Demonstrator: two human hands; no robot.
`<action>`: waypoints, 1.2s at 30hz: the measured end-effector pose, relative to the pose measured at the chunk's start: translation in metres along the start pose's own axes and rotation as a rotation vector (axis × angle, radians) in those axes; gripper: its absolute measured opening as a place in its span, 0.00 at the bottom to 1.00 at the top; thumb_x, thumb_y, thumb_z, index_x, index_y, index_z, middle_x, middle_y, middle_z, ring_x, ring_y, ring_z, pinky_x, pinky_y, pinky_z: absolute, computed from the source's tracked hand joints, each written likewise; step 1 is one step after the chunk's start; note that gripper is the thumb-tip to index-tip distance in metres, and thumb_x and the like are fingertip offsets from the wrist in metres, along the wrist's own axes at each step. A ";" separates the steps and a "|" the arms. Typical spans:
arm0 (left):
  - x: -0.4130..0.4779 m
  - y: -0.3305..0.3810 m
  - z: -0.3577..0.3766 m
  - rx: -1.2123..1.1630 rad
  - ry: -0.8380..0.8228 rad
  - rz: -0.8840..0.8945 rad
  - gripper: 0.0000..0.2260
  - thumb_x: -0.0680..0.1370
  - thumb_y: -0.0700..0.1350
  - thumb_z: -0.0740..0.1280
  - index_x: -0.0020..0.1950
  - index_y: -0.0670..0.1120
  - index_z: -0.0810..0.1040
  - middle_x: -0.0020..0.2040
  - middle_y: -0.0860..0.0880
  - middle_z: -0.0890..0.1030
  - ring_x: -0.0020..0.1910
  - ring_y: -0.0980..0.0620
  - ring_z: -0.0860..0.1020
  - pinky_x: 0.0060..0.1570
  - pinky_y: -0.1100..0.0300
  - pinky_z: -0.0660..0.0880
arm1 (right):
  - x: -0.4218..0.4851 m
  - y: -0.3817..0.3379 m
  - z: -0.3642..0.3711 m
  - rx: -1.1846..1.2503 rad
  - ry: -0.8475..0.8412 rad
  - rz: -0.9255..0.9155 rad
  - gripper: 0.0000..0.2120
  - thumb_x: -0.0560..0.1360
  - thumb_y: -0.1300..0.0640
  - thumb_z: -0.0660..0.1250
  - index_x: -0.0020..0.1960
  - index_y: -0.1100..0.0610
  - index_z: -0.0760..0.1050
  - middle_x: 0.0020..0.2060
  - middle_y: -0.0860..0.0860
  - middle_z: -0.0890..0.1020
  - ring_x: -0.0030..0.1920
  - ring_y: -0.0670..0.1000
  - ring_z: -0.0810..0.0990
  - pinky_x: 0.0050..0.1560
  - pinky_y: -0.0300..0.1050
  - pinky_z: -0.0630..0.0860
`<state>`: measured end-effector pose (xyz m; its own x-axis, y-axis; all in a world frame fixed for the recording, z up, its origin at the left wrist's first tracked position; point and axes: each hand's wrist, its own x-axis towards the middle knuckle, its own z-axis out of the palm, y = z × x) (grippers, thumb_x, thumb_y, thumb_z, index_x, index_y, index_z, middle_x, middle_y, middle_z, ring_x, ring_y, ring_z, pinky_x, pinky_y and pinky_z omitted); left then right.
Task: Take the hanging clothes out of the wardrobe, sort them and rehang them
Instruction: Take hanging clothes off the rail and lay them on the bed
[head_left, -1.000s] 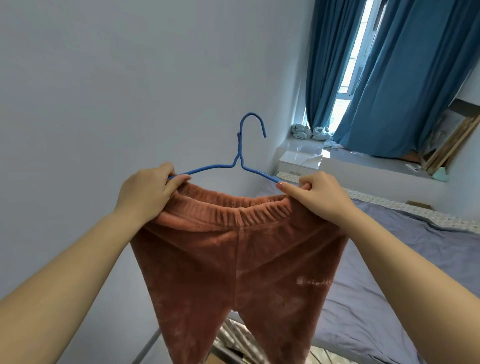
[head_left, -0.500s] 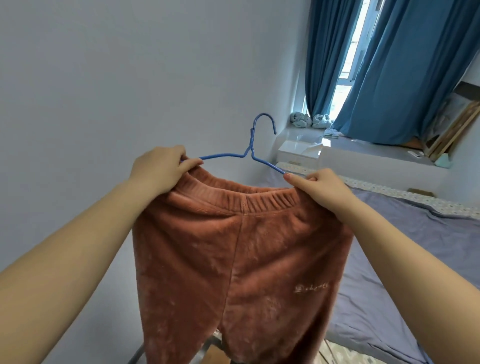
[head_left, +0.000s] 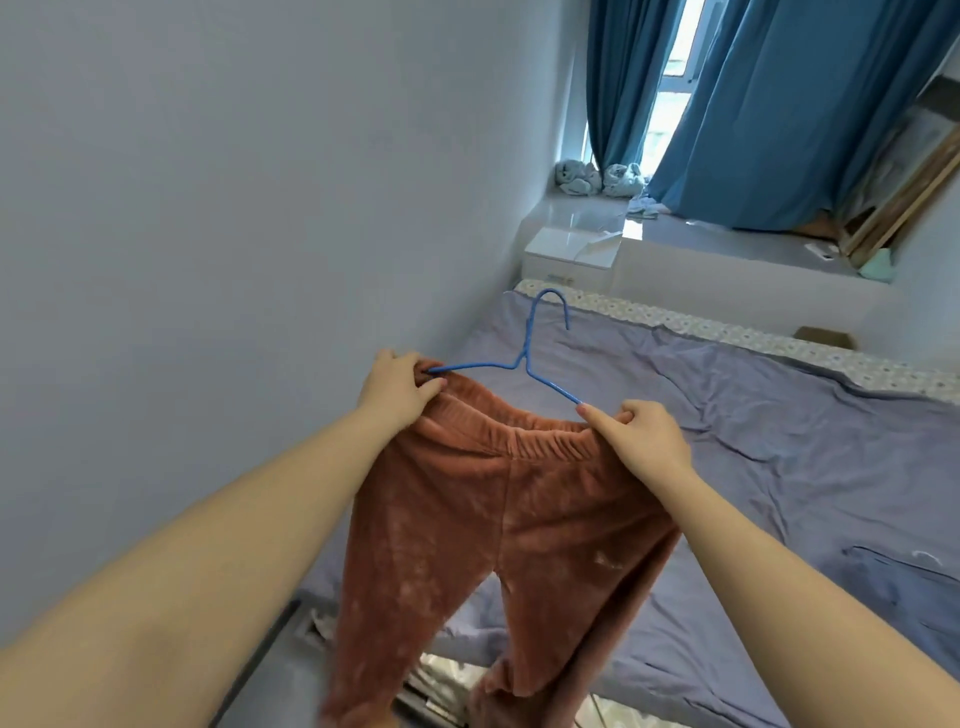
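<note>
- Trousers (head_left: 498, 519) and blue wire hanger (head_left: 522, 360) now sit lower and further right in the frame than a second ago. They are out over the grey-sheeted bed (head_left: 779, 441) instead of up against the pale wall (head_left: 208, 260).
- View has dipped too: the bed fills the right half, and the blue curtains (head_left: 779, 104) are pushed into the upper right corner.
- Hanger hook, upright a moment ago, now tips away from the person towards the far end of the bed.
- Judgement: the garment is being carried down towards the bed, most likely to be laid there for sorting or taken off its hanger. Rehanging is not yet begun.
- Left hand (head_left: 397, 387), just left of centre, has its fingers curled over the left end of the waistband (head_left: 519, 441), thumb pressed in front, gripping cloth and hanger tip together.
- Right hand (head_left: 641, 434), just right of centre, pinches the other end of the waistband between thumb and curled fingers. The wire's end pokes out beside the forefinger.
- Trousers are rust-brown and plush, with a velvety sheen and a gathered elastic waistband stretched between the two hands.
- Both legs hang loose towards the lower edge of the frame, and their hems are out of view.
- Small pale mark shows on the leg at right, too blurred to read.
</note>
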<state>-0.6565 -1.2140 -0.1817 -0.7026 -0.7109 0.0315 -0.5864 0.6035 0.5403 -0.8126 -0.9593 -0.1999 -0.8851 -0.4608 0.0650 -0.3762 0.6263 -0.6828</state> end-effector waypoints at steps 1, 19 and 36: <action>0.010 0.003 0.018 -0.064 -0.074 -0.015 0.18 0.75 0.50 0.70 0.64 0.52 0.76 0.59 0.44 0.75 0.57 0.48 0.77 0.64 0.56 0.71 | 0.011 0.012 0.002 -0.024 -0.009 0.020 0.29 0.67 0.29 0.66 0.30 0.53 0.61 0.24 0.47 0.70 0.30 0.50 0.72 0.32 0.46 0.64; 0.025 -0.034 0.185 -0.121 -0.242 -0.472 0.05 0.80 0.43 0.64 0.47 0.45 0.79 0.50 0.44 0.83 0.51 0.47 0.79 0.49 0.62 0.69 | 0.211 0.169 0.086 -0.020 -0.154 0.135 0.19 0.73 0.46 0.71 0.54 0.60 0.74 0.51 0.59 0.77 0.55 0.62 0.74 0.55 0.54 0.71; -0.085 -0.034 0.138 -0.149 0.002 -0.491 0.09 0.78 0.43 0.67 0.38 0.50 0.80 0.35 0.55 0.80 0.43 0.52 0.79 0.43 0.62 0.68 | 0.102 0.165 0.113 -0.424 -0.305 -0.176 0.07 0.76 0.59 0.59 0.46 0.61 0.74 0.47 0.58 0.79 0.48 0.62 0.79 0.42 0.50 0.73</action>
<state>-0.6324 -1.1246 -0.3188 -0.3579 -0.8983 -0.2549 -0.7833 0.1403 0.6056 -0.9337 -0.9744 -0.3881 -0.7031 -0.7032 -0.1057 -0.6444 0.6929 -0.3234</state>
